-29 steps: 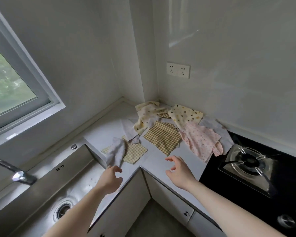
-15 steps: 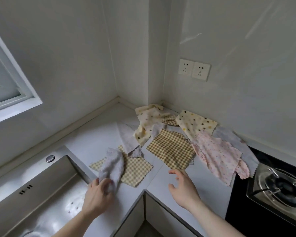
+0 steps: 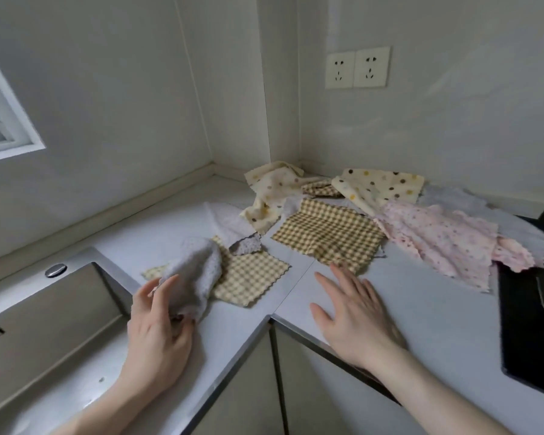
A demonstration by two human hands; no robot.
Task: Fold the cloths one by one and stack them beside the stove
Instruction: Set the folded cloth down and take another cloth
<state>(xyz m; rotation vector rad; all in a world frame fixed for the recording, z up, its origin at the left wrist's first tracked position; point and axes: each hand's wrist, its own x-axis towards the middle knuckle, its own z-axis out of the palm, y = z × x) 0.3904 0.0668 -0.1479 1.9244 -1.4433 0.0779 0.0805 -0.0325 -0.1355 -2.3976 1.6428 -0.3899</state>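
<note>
Several loose cloths lie spread over the white corner counter (image 3: 446,312). My left hand (image 3: 159,331) grips the near end of a crumpled grey cloth (image 3: 195,271), which rests on a small yellow checked cloth (image 3: 252,277). My right hand (image 3: 355,312) lies flat and open on the bare counter, fingertips just short of a larger yellow checked cloth (image 3: 330,233). Farther back are a cream spotted cloth (image 3: 274,193), a yellow polka-dot cloth (image 3: 380,186), a pink flowered cloth (image 3: 443,240) and another grey cloth (image 3: 233,224). The black stove (image 3: 528,334) is at the right edge.
A steel sink (image 3: 44,328) is sunk into the counter on the left. Two wall sockets (image 3: 357,68) sit above the corner. A window frame (image 3: 10,130) is at the far left. Cabinet doors (image 3: 308,387) lie below the counter edge.
My view has moved closer to the counter corner. My left hand reached the grey cloth and closed on its near end. My right hand went from hovering to lying flat on the counter.
</note>
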